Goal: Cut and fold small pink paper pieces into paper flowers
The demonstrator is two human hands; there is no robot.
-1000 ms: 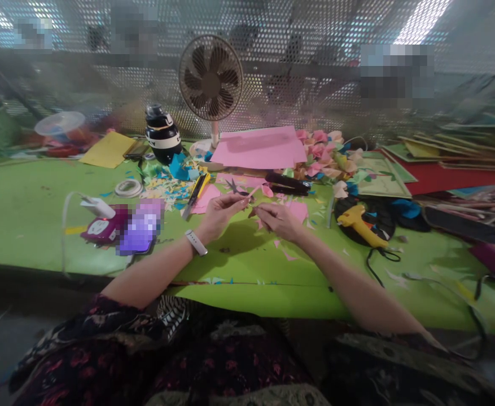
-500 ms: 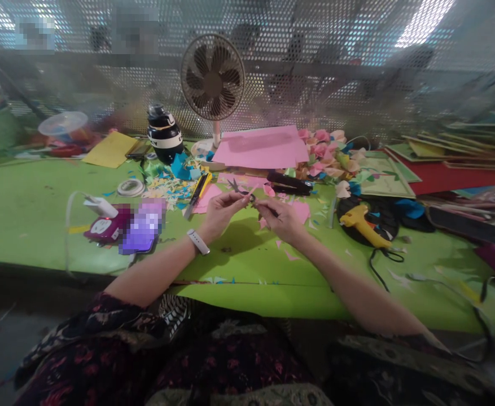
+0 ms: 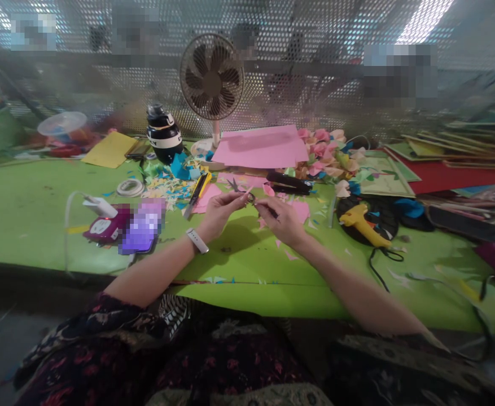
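Note:
My left hand (image 3: 220, 213), a white watch on its wrist, is closed in a pinch with a sliver of pink paper (image 3: 249, 190) at the fingertips. Close to it, my right hand (image 3: 280, 219) is closed too, thumb and finger pressed together; what they grip is too small to make out. A pair of scissors (image 3: 233, 184) shows just behind the fingertips, blades toward the far left and a dark handle loop near my fingers. Whether a hand touches the scissors I cannot tell. Pink paper pieces (image 3: 301, 212) lie around my hands.
A yellow cutter (image 3: 200, 189) and black stapler (image 3: 289, 184) lie beyond my hands. Left are a phone (image 3: 143, 225) and tape roll (image 3: 130, 188); right, a yellow glue gun (image 3: 363, 224) with its cord. Paper flowers (image 3: 325, 155), a fan (image 3: 212, 79) and bottle (image 3: 163, 135) stand behind.
Both hands stay in nearly the same place. Only the fingers shift slightly, with the dark loop near the fingertips showing a little more clearly.

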